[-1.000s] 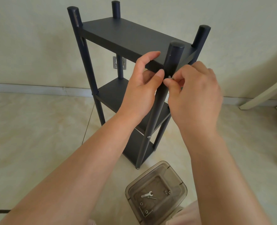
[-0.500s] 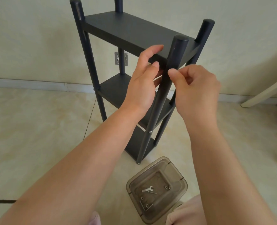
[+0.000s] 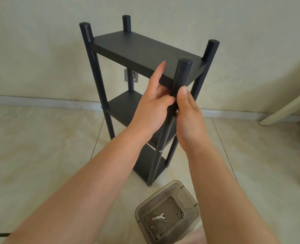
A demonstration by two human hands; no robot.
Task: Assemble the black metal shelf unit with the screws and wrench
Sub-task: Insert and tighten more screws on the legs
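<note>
Left hand [image 3: 151, 110]: grips near post [image 3: 178, 81], forefinger along top shelf [image 3: 145, 50] | Right hand [image 3: 187, 117]: clasps same post | Wrench [image 3: 158, 217]: in floor container [image 3: 189, 196]

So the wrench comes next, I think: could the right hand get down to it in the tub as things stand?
Probably yes. The wrench lies in the open tub with nothing over it, below the right hand, which must first let go of the post.
</note>
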